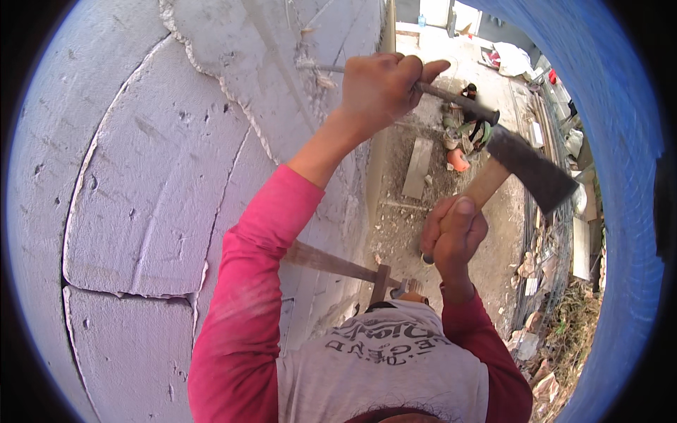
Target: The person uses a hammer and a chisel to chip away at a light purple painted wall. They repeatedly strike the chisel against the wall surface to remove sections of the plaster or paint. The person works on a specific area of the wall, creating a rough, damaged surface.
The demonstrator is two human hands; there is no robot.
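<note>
My left hand (381,88) is closed around a steel chisel (462,100), its thumb stretched along the shaft. The chisel's far end meets the grey block wall (162,176) on the left, where the surface is chipped and dusty. In my right hand (457,233) is the wooden handle of a hatchet (532,169). The blade faces away to the right, and the blunt back of the head is right by the chisel's flared butt. Whether the two touch, I cannot tell.
A wooden beam (331,262) runs from the wall to a post below me. Far down on the ground, a person (471,92) crouches near an orange container (458,161) and a pale board (418,168). Blue sheeting (635,211) hangs at right, beside rubble.
</note>
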